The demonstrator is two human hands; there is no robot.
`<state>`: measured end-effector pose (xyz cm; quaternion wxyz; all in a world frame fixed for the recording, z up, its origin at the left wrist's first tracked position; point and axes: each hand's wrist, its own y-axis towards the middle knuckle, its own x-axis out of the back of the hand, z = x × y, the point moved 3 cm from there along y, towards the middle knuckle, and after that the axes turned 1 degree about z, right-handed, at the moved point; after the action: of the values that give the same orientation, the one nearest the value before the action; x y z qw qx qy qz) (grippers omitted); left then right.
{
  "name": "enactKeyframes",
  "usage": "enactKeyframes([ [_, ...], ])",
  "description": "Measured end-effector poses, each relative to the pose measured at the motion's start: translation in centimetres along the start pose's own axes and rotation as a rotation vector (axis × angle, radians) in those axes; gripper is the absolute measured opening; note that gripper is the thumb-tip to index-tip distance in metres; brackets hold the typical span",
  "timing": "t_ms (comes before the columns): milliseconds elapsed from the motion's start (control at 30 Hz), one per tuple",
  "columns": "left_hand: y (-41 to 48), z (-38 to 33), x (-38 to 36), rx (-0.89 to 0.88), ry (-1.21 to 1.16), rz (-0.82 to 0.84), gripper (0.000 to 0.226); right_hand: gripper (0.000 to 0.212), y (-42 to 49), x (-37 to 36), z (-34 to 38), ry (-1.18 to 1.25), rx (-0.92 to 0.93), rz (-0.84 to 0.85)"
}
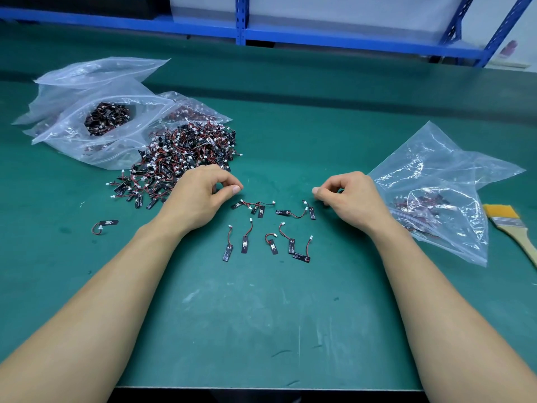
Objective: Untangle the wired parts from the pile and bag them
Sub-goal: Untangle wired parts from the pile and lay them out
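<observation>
A big pile of tangled wired parts, small black boards with red-black leads and white plugs, lies on the green mat at centre left. Several separated parts lie spread out between my forearms, and a small tangled cluster sits just above them. My left hand hovers at the pile's near edge with its fingers curled, thumb close to the index tip, and nothing visible in it. My right hand is curled the same way beside a clear bag that holds some parts.
Clear bags with more parts lie behind the pile at far left. One stray part lies left of my left forearm. A yellow-bristled brush rests at the right edge. Blue shelving runs along the back.
</observation>
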<state>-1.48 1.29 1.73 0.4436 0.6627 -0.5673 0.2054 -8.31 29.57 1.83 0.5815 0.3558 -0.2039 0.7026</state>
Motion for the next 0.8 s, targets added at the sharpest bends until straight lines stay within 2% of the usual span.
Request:
enactKeyframes([
  [667, -0.2, -1.0, 0.0, -0.009, -0.044, 0.046, 0.010, 0.029, 0.0, 0.0, 0.0, -0.006, 0.009, 0.003],
  [733, -0.5, -1.7, -0.2, -0.029, -0.078, 0.115, 0.020, 0.029, 0.0, 0.0, 0.1, -0.001, 0.009, 0.002],
  [800, -1.0, -2.5, -0.7, -0.051, -0.089, 0.265, 0.055, 0.029, 0.0, 0.1, 0.1, -0.001, 0.009, 0.004],
])
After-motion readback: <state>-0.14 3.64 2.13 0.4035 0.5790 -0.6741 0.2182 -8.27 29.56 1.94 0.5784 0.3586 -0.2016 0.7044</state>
